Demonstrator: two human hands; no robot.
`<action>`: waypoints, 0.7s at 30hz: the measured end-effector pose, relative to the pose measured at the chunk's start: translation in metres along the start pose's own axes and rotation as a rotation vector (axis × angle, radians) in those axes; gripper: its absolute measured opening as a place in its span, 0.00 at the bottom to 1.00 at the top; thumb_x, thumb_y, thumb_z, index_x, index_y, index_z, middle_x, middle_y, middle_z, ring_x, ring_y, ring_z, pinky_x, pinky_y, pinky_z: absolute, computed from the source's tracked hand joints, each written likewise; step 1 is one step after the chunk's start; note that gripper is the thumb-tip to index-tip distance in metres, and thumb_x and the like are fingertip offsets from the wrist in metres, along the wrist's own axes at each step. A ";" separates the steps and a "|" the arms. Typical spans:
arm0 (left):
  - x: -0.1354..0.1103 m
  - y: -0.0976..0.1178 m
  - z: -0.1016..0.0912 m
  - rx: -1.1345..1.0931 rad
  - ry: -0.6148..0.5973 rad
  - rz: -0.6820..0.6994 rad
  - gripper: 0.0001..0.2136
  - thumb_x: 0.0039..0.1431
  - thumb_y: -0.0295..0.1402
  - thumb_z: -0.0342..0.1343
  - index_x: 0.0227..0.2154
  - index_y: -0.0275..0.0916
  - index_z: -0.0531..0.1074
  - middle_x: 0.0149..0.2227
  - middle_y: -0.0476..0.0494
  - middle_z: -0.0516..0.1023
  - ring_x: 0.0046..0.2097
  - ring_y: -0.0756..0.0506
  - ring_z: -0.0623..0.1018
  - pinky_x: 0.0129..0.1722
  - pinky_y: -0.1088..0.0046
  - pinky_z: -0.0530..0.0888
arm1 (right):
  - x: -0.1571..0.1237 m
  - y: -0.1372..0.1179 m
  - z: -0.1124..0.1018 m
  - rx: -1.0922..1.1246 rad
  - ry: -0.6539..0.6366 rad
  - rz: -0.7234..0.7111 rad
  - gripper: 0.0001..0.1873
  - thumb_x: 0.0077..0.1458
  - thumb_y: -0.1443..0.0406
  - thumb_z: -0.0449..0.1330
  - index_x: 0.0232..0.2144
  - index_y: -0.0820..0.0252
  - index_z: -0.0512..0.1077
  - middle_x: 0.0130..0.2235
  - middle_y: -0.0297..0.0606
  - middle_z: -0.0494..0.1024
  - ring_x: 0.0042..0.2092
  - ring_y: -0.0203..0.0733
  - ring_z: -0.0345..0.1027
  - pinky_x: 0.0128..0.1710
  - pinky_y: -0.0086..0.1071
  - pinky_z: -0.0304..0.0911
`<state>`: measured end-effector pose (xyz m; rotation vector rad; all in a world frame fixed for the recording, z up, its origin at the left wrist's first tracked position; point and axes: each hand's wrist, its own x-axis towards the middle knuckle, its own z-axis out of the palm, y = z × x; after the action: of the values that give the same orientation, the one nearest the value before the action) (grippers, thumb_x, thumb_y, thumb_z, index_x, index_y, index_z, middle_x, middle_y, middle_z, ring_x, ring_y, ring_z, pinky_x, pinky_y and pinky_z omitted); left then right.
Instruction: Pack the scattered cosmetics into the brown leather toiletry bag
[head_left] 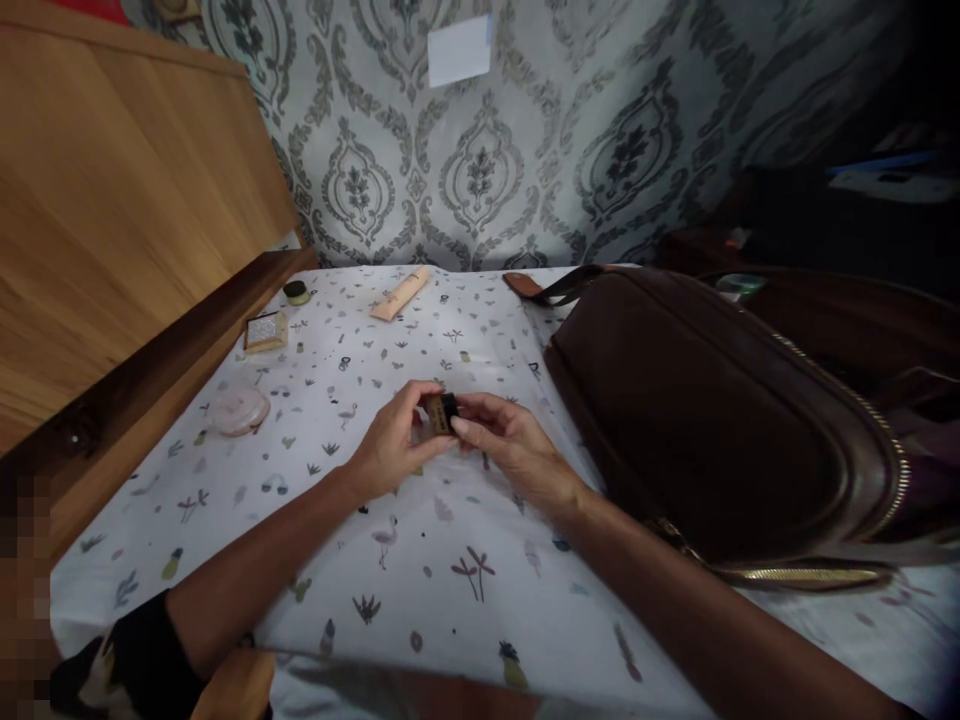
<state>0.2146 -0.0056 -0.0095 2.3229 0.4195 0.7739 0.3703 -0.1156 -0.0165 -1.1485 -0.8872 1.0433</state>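
Observation:
Both hands meet over the middle of the patterned cloth (420, 590), around a small jar (441, 412) with a black lid and a brownish-gold body. My left hand (391, 438) closes on the jar's body between thumb and fingers. From the other side, my right hand (514, 437) grips the black lid with thumb and fingertips. The lid appears to be on the jar, which is tilted sideways. Fingers cover part of it, and its label is too small to read.
Left on the cloth are a round pinkish container (238, 410), a square glittery-topped box (266, 331) and a dark-lidded little jar (297, 292). A peach tube (402, 293) lies farther back. A large brown bag (697, 400) stands right; a wooden panel (142, 150) rises left.

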 end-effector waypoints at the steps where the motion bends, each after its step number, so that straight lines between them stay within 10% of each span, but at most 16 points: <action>1: 0.000 0.001 0.000 0.008 0.007 0.027 0.19 0.59 0.37 0.62 0.50 0.42 0.64 0.45 0.43 0.76 0.44 0.44 0.77 0.42 0.68 0.74 | 0.000 0.000 0.000 0.006 -0.010 -0.009 0.25 0.47 0.54 0.72 0.46 0.57 0.75 0.39 0.37 0.78 0.36 0.36 0.70 0.35 0.32 0.65; 21: -0.003 0.000 0.002 0.114 0.006 0.123 0.17 0.62 0.37 0.60 0.50 0.43 0.62 0.42 0.46 0.73 0.41 0.45 0.76 0.39 0.69 0.73 | 0.001 0.001 -0.001 0.004 -0.064 -0.086 0.22 0.46 0.56 0.73 0.44 0.53 0.76 0.41 0.36 0.80 0.43 0.40 0.73 0.47 0.38 0.68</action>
<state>0.2134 -0.0082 -0.0119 2.4716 0.3336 0.8346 0.3715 -0.1147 -0.0174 -1.0695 -0.9764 1.0158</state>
